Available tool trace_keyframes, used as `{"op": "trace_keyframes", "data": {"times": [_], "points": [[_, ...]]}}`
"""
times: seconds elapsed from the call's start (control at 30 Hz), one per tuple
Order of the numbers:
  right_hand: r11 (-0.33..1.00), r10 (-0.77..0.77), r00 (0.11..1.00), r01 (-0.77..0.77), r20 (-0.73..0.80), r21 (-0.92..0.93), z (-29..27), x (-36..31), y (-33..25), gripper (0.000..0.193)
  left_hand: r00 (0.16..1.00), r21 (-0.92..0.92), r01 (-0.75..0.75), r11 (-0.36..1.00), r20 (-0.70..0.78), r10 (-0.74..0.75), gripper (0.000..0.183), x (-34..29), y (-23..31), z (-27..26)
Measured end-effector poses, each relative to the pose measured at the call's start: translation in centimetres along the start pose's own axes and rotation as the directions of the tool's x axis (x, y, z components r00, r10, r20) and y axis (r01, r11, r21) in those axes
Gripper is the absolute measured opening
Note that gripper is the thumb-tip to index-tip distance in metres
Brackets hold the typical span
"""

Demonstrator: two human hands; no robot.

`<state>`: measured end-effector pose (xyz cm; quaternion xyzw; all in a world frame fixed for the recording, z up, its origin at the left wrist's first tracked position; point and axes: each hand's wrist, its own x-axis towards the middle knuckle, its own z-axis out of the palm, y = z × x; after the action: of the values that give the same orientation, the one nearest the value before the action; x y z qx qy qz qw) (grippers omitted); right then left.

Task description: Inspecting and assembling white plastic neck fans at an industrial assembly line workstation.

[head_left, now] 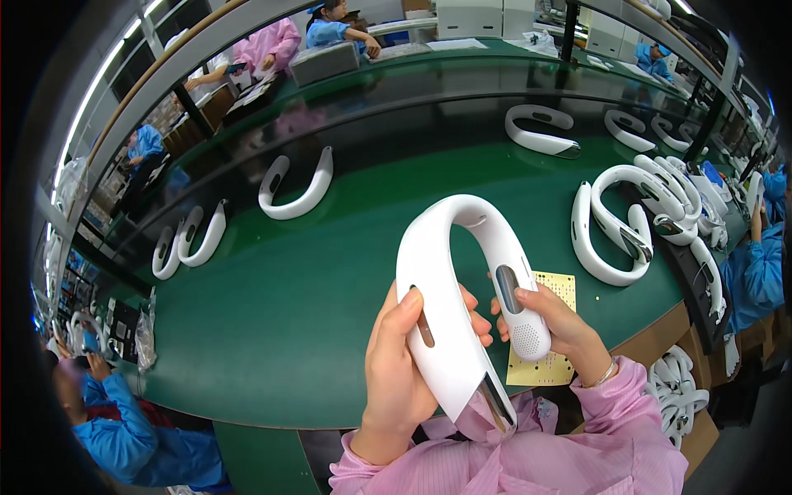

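A white U-shaped neck fan (pixel 462 272) is held up in front of me, its curve pointing away and its two ends toward me. My left hand (pixel 394 363) grips the left arm, thumb by a dark oval slot. My right hand (pixel 561 318) holds the other arm, with the thumb on a grey oval panel above a perforated tip. The left arm's end has a shiny dark, slanted face. Beneath my right hand, a yellow perforated sheet (pixel 549 371) lies on the green table (pixel 289 346).
More neck fans lie around: one (pixel 309 198) at far left, a pair (pixel 202 235) beyond it, one (pixel 540 132) at the back. A pile (pixel 660 190) sits at right by a dark tray (pixel 697 289). A box of white parts (pixel 676 392) stands lower right. Co-workers sit on both sides.
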<state>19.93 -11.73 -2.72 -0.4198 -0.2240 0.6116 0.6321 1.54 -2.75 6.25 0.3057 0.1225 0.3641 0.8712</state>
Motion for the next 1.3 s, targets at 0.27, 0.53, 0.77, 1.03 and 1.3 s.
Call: {"op": "trace_keyframes", "data": {"times": [0.27, 0.53, 0.77, 1.03, 1.3], "points": [[0.992, -0.128, 0.992, 0.128, -0.004, -0.016, -0.9, -0.2, 0.8, 0.04, 0.988, 0.023, -0.007, 1.0, 0.151, 0.003, 0.044, -0.4, -0.6, -1.6], [0.81, -0.391, 0.913, 0.28, -0.119, -0.516, 0.6, -3.1, -1.1, 0.061, 0.945, 0.478, -0.279, 0.833, -0.017, 0.327, 0.059, 0.6, -2.8, -5.5], [0.592, -0.296, 0.923, 0.379, 0.245, -0.711, 4.9, -6.7, -5.7, 0.055, 0.948, 0.353, -0.091, 0.931, -0.256, 0.19, 0.029, 4.5, -5.7, -9.2], [0.758, -0.325, 0.884, 0.455, 0.335, -0.467, 7.5, -5.3, -5.7, 0.058, 0.989, -0.007, 0.122, 0.993, 0.09, -0.121, 0.038, 5.1, -9.1, -10.9], [-0.382, -0.574, 0.479, 0.56, 0.664, -0.735, 6.1, -3.9, -7.8, 0.048, 0.947, 0.216, 0.313, 0.925, -0.138, -0.289, 0.056, 2.8, -5.6, -9.6]]}}
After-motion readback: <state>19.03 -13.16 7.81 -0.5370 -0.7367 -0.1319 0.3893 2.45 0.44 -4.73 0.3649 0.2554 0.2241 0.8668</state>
